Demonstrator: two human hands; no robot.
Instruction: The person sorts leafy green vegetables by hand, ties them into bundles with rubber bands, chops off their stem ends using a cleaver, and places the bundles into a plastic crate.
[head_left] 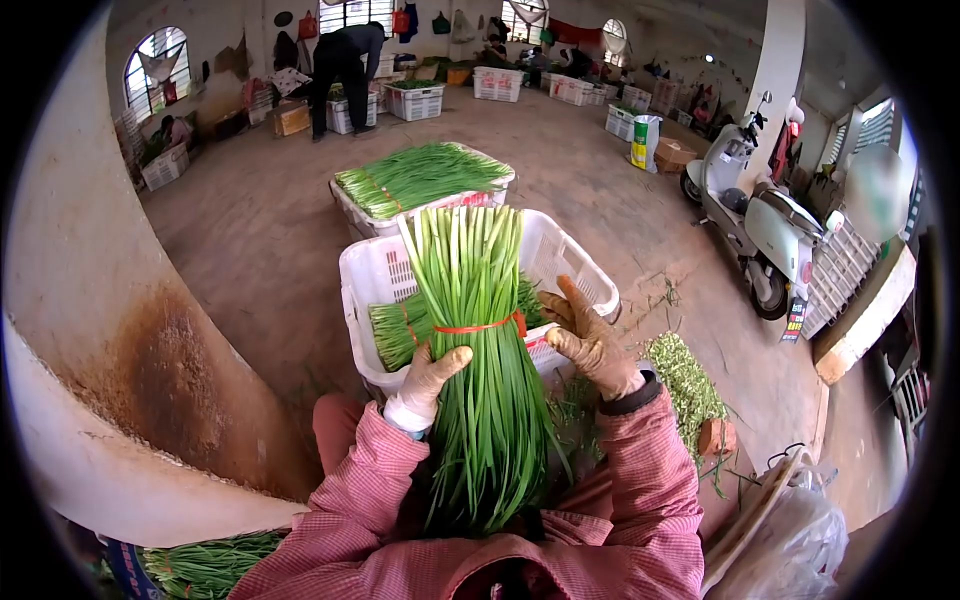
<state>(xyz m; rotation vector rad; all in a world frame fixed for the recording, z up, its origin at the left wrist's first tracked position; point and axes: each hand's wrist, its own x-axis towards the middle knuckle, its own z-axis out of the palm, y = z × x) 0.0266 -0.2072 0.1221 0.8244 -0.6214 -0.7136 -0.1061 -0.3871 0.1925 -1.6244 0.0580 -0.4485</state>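
A large bunch of garlic chives (pixel 480 390) stands upright in front of me, pale cut stems at the top and green leaves hanging toward my lap. An orange-red band (pixel 478 327) circles it. My left hand (pixel 430 385), gloved, is closed around the left side of the bunch just below the band, thumb across the front. My right hand (pixel 592 345), in a stained glove, is open beside the right side, fingers apart and holding nothing. Behind the bunch sits a white plastic crate (pixel 575 255) with another banded chive bunch (pixel 397 330) inside.
Beyond stands a second crate (pixel 355 215) piled with chives (pixel 425 175). Trimmings (pixel 685 385) and a brick (pixel 716 437) lie on the floor at right. A scooter (pixel 760 215) is parked further right. A curved wall (pixel 150 300) borders my left. A person (pixel 345 70) bends over crates at the back.
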